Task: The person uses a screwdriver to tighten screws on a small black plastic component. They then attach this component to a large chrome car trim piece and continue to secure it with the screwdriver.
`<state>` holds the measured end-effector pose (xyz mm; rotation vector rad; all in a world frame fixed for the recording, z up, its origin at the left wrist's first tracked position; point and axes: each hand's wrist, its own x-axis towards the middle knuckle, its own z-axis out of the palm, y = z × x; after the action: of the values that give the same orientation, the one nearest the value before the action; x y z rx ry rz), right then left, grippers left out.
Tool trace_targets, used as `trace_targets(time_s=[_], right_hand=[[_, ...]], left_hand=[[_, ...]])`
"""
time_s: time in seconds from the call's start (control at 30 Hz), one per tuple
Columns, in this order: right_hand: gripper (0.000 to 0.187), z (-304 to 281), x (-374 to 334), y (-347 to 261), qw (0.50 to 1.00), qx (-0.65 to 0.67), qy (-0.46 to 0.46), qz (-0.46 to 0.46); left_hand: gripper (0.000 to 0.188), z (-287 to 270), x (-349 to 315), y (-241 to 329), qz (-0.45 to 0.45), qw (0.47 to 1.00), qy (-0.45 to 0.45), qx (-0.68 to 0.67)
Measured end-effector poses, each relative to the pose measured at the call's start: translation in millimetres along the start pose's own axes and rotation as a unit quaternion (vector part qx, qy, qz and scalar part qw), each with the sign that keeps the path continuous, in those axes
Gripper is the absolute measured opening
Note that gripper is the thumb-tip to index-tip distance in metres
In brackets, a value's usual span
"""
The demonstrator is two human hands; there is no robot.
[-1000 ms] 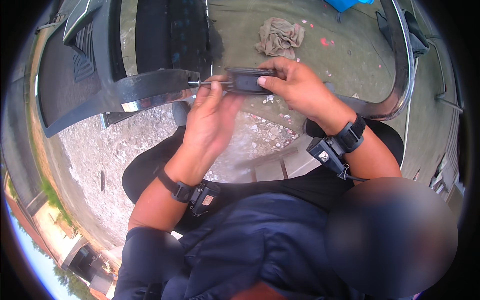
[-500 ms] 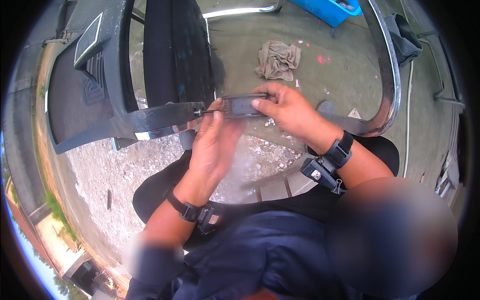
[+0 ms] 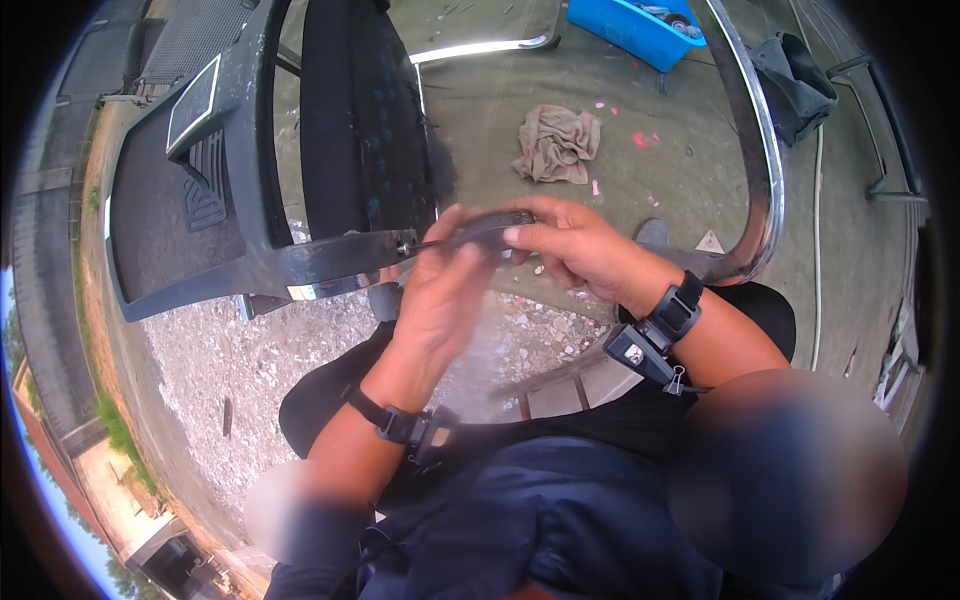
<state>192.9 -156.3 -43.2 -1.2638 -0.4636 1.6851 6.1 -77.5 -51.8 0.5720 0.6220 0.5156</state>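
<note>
Between my hands is a dark, narrow hand tool (image 3: pixel 492 228), apparently a folding hex key set, with a thin rod reaching left. The rod points at a bolt (image 3: pixel 403 249) on the end of a black chair armrest (image 3: pixel 345 258); I cannot tell whether it is seated there. My right hand (image 3: pixel 585 248) grips the tool's right end, thumb in front and fingers behind. Around the left end, by the rod, are the fingers of my left hand (image 3: pixel 440 290), partly blurred. The black chair (image 3: pixel 365 120) lies tipped over, its mesh back (image 3: pixel 155 205) to the left.
A curved chrome chair frame (image 3: pixel 768 150) arches on the right. A crumpled cloth (image 3: pixel 560 145) lies on the floor beyond my hands. At the back stands a blue bin (image 3: pixel 635 32) holding small items. A dark bag (image 3: pixel 795 85) is at the far right. Pale flakes (image 3: pixel 215 375) cover the ground nearby.
The tool has turned in my hands, its broad side no longer facing up. My left hand has closed further over its left end. The whole view has shifted slightly.
</note>
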Motion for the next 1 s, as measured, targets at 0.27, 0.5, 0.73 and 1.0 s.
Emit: trace_targets(time_s=[0.27,0.5,0.73,1.0], right_hand=[[0.045,-5.8,0.1,4.5,0.869,-0.433,0.094,-0.221],[0.039,-0.5,9.2,13.2,0.951,-0.241,0.102,-0.164],[0.046,8.6,2.3,-6.9,0.996,-0.061,0.052,-0.031],[0.06,-6.6,-8.9,-19.1,0.976,-0.216,-0.01,-0.031]], left_hand=[[0.053,-1.9,2.0,-2.6,0.0,0.999,0.046,0.009],[0.058,4.7,1.4,-2.4,-0.04,0.997,0.053,0.033],[0.054,-0.8,1.6,-3.1,-0.019,0.995,0.034,0.09],[0.051,-14.6,4.2,0.7,-0.049,0.996,0.016,0.078]])
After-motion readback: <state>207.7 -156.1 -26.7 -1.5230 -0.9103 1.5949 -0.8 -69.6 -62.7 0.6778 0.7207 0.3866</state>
